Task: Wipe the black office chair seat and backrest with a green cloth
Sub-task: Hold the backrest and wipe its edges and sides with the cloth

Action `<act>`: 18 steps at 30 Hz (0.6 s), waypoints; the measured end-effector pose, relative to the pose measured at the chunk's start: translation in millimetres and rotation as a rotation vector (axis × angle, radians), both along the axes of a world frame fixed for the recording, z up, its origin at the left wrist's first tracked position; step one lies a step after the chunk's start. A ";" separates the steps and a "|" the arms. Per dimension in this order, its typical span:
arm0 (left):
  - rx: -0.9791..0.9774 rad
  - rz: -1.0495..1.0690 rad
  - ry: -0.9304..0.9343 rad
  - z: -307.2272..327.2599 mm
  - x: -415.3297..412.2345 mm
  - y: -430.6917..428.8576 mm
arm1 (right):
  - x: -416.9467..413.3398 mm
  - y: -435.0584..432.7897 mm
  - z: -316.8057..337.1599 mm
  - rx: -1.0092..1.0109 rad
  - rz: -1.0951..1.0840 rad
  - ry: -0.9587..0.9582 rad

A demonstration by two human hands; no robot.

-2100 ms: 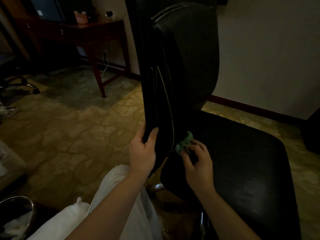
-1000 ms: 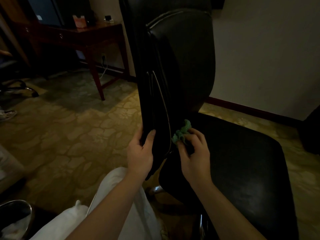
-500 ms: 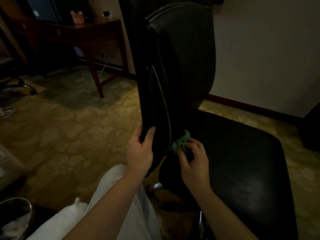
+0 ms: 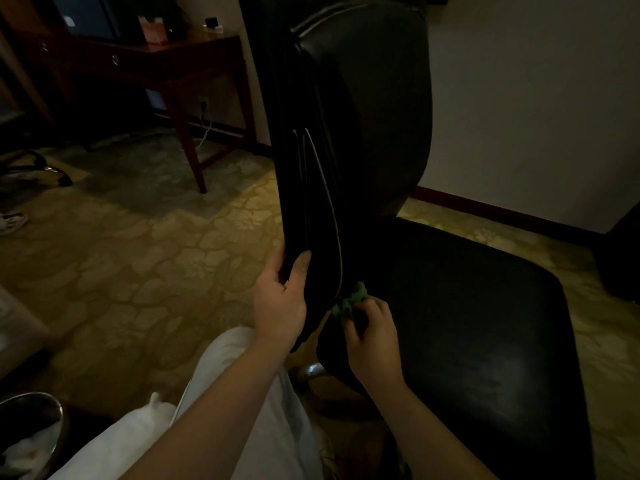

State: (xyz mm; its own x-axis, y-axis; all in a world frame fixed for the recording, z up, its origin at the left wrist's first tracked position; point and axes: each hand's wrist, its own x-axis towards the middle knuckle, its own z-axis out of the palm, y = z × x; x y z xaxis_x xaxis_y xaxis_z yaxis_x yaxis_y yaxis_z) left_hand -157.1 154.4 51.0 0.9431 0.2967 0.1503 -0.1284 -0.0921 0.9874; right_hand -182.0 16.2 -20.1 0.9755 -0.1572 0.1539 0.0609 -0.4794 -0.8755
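The black office chair stands side-on before me, its tall backrest point(image 4: 363, 116) upright in the centre and its wide seat point(image 4: 485, 323) spreading to the right. My left hand point(image 4: 280, 299) grips the backrest's lower rear edge, thumb on the side panel. My right hand point(image 4: 372, 336) holds a bunched green cloth point(image 4: 351, 299) pressed into the gap where backrest meets seat. Most of the cloth is hidden in my fingers.
A dark wooden desk point(image 4: 166, 64) stands at the back left on patterned carpet point(image 4: 138, 265). A metal bowl point(image 4: 27, 431) sits at the bottom left beside my white-trousered leg point(image 4: 242, 427). A light wall with a dark baseboard point(image 4: 502, 213) runs behind the chair.
My right hand with the cloth rose slightly along the backrest's lower edge, then slid back down to the seat joint. My left hand kept its grip on the backrest.
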 end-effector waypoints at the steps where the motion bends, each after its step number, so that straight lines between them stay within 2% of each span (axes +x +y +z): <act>1: -0.004 -0.007 0.002 0.3 -0.1 0.6 | -0.8 -1.8 -0.8 0.009 -0.007 -0.001; 9: -0.009 -0.014 0.012 -2.4 0.3 0.8 | -2.5 -1.2 17.7 0.051 -0.069 -0.199; 14: 0.001 -0.013 0.013 -2.3 0.8 2.2 | 1.0 1.4 11.3 0.000 -0.059 -0.145; 18: -0.002 -0.007 0.007 -1.3 0.2 1.9 | 2.7 0.7 -1.2 -0.066 -0.001 -0.022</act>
